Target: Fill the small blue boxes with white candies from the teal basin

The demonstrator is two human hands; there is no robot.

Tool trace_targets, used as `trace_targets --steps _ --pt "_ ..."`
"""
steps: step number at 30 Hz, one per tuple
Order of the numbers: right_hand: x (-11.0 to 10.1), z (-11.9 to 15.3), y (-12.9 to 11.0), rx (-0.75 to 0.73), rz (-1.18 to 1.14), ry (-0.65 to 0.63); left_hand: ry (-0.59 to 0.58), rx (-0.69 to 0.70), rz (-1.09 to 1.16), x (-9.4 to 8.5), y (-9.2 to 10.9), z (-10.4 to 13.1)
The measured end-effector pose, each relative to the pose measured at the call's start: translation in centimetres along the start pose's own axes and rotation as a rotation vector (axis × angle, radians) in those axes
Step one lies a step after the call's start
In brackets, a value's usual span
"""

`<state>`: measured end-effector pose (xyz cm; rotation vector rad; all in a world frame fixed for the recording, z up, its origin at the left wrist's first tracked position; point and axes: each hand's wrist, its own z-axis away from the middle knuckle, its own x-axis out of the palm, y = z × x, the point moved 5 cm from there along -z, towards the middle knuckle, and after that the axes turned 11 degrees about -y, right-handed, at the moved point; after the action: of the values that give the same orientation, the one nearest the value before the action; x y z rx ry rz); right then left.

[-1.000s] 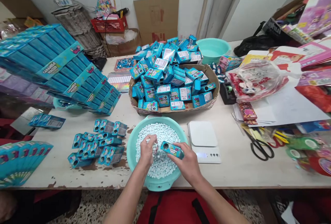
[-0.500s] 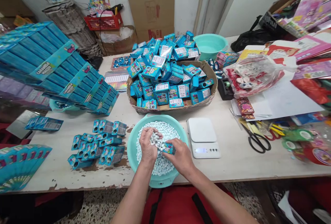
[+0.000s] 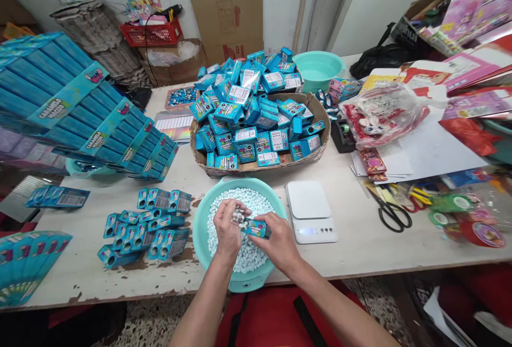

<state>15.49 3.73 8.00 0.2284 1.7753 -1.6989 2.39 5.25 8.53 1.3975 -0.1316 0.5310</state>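
A turquoise basin (image 3: 200, 229) full of small pale blue candies (image 3: 250, 259) stands at the table's front edge. Above it, my left hand (image 3: 228, 229) is cupped around a small heap of candies (image 3: 239, 218). My right hand (image 3: 278, 240) grips a small blue box (image 3: 256, 228) between thumb and fingers. One end of that box points at the candies and touches or nearly touches my left fingers. Whether candies are inside the box cannot be seen.
A carton (image 3: 204, 164) heaped with blue boxes stands behind the basin. A white scale (image 3: 310, 208) is to the right, with scissors (image 3: 390, 213) beyond. Several open boxes (image 3: 142, 235) stand left, near tall stacked blue packs (image 3: 92, 107).
The blue box has tilted, and more of its printed side shows beside my left hand. Fewer candies show in my left hand. The whole view has shifted slightly.
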Motion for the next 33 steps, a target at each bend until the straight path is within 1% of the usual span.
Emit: trace_targets --steps 6,10,13,15,18,20,23,25,27,29,31,32,33 --pt "0.0 -0.1 -0.1 0.007 -0.021 0.022 -0.017 0.032 0.025 0.4 0.1 0.2" --pt "-0.2 0.3 -0.7 -0.01 -0.063 0.052 0.026 0.088 0.033 0.5 0.9 0.8" --pt "-0.6 0.6 -1.0 -0.037 -0.066 0.076 0.016 0.122 0.004 0.8 1.3 1.2" --pt "-0.6 0.7 -0.7 -0.039 -0.054 0.071 -0.003 0.102 -0.024 0.9 0.9 1.1" --pt "-0.1 0.4 0.2 -0.011 -0.056 0.035 0.008 0.013 -0.014 0.8 -0.3 0.8" --pt "0.3 0.3 0.7 0.004 -0.091 0.017 -0.013 -0.016 0.003 0.8 -0.9 0.7" --pt "0.6 0.2 1.0 0.015 -0.183 0.006 -0.07 -0.02 0.007 1.2 -0.7 0.6" --pt "0.5 0.3 1.0 0.017 -0.251 0.007 -0.058 -0.002 0.029 1.1 -0.1 0.6" --pt "0.2 0.3 1.2 0.018 -0.328 0.012 -0.034 0.043 0.044 0.6 0.7 0.4" --pt "-0.1 0.3 1.6 0.027 -0.405 0.011 -0.004 0.077 0.017 -0.7 1.1 -0.1" --pt "-0.4 0.3 2.2 0.048 -0.457 0.003 0.039 0.032 -0.093 -2.6 0.4 -0.9" --pt "-0.5 0.3 2.5 0.059 -0.478 -0.002 0.042 -0.017 -0.197 -3.5 -0.3 -1.4" --pt "-0.6 0.4 2.7 0.069 -0.499 -0.004 0.023 -0.064 -0.334 -4.4 -1.1 -1.8"
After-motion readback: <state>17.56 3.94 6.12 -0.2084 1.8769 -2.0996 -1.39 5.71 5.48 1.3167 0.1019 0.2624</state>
